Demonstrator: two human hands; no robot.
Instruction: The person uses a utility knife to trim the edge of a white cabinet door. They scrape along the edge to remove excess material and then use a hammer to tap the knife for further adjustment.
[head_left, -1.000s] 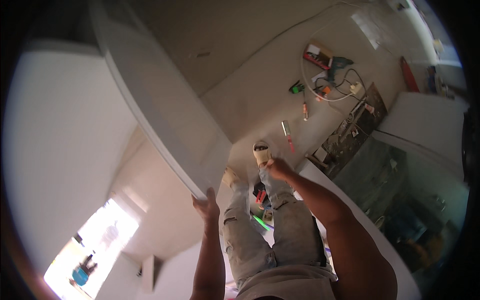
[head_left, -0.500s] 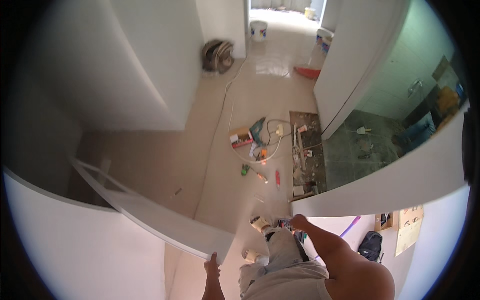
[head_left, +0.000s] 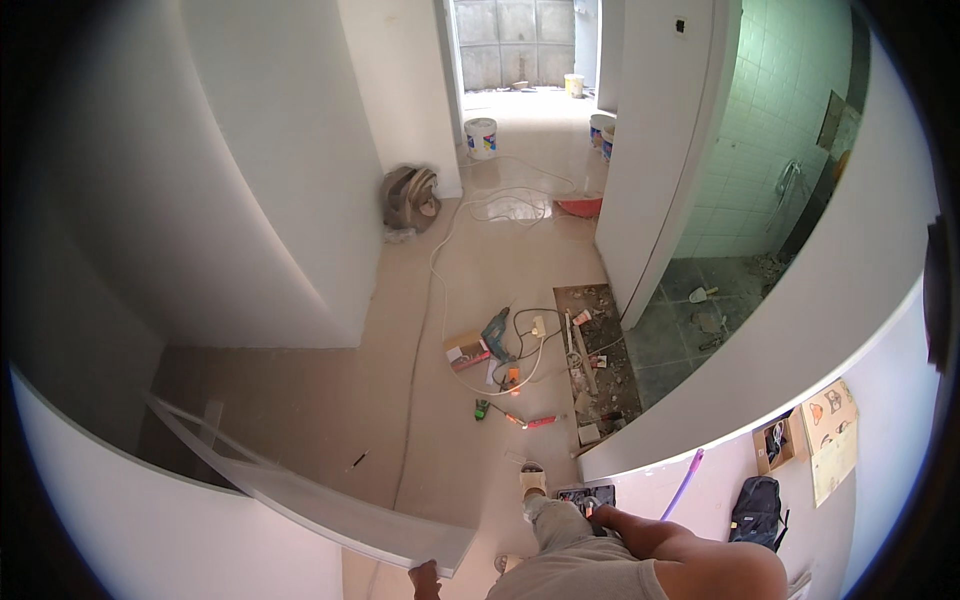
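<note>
At the lower left, my left hand [head_left: 425, 578] is closed on the near end of a long white door panel [head_left: 330, 515]. The panel slants from that hand up toward the far left. My right hand [head_left: 598, 514] is held low in front of my body, its fingers curled and partly hidden; I cannot make out what is in it. Just beyond it, a dark tool case [head_left: 590, 495] shows beside my leg. On the floor ahead lie a red-handled tool [head_left: 542, 421], a green tool [head_left: 482, 409], an orange item [head_left: 513, 379] and a teal power drill [head_left: 496, 333].
An open box [head_left: 466, 352] and a white power cord [head_left: 435, 265] lie near the drill. Right of them is a rubble-filled floor pit [head_left: 602, 370]. A brown bag [head_left: 410, 198], white buckets [head_left: 481, 138], a black backpack [head_left: 757, 512] and a purple pole [head_left: 684, 484] stand or lie around.
My view has tilted up, showing more of the far room. My right hand has come nearer my body. The red tool now lies crosswise instead of lengthwise. My left hand stays on the panel.
</note>
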